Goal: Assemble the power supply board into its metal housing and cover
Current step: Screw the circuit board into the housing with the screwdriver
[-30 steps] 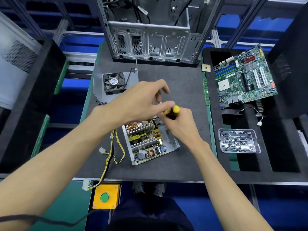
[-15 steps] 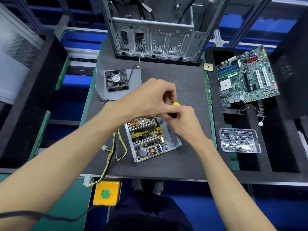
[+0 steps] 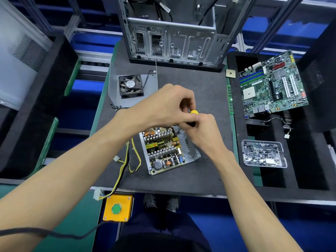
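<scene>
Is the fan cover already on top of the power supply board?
No, the fan cover lies apart on the mat, and the power supply board sits exposed.

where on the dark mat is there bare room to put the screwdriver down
Bare mat lies between the computer case and the hands, right of the fan. A strip runs along the near edge below the power supply board. Left of the board it is crowded with wires.
</scene>
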Tool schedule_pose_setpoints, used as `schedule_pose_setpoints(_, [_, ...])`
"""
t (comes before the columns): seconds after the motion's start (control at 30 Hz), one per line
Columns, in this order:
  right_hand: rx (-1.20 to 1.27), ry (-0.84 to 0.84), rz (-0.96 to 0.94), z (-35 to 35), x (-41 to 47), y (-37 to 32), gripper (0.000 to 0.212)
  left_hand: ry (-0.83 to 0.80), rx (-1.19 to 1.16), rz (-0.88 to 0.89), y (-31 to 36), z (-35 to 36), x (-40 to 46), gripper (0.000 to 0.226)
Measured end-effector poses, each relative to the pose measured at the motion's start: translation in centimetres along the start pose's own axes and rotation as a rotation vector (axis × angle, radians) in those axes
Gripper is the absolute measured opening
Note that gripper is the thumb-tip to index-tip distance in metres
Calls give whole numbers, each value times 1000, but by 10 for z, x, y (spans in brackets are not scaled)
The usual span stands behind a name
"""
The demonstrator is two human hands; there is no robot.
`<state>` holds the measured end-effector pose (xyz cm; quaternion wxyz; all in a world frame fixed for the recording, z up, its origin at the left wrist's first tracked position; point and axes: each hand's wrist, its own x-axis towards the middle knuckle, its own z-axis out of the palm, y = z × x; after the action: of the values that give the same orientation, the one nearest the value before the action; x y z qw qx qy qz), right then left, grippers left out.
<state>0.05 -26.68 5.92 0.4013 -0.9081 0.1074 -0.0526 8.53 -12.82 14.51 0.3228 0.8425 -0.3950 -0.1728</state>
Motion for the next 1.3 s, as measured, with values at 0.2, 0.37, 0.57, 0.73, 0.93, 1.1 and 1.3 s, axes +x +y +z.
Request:
schedule_pose_setpoints(0.2, [-14, -28, -8, 1, 1, -2, 36, -3, 5, -14, -2, 0, 0, 21])
schedule_pose_setpoints(0.37, [35, -29, 45, 1, 1, -2, 36, 2, 9, -14, -3, 1, 0, 19])
schedule_pose_setpoints(0.57, [57, -38, 33, 2, 2, -2, 33, 3, 21, -19, -3, 1, 1, 19])
schedule_pose_setpoints(0.73, [7, -46, 6, 2, 4, 0, 34, 3, 18, -32, -4, 1, 1, 18])
schedule_pose_setpoints(0.93, [-33, -42, -35, 2, 4, 2, 34, 2, 19, -38, -3, -1, 0, 17])
schedule_pose_setpoints(1.1, [-41, -41, -47, 3, 4, 3, 36, -4, 33, -45, -2, -1, 0, 16])
schedule_pose_setpoints(1.3, [-39, -65, -19, 6, 7, 1, 40, -12, 78, -79, -1, -4, -1, 20])
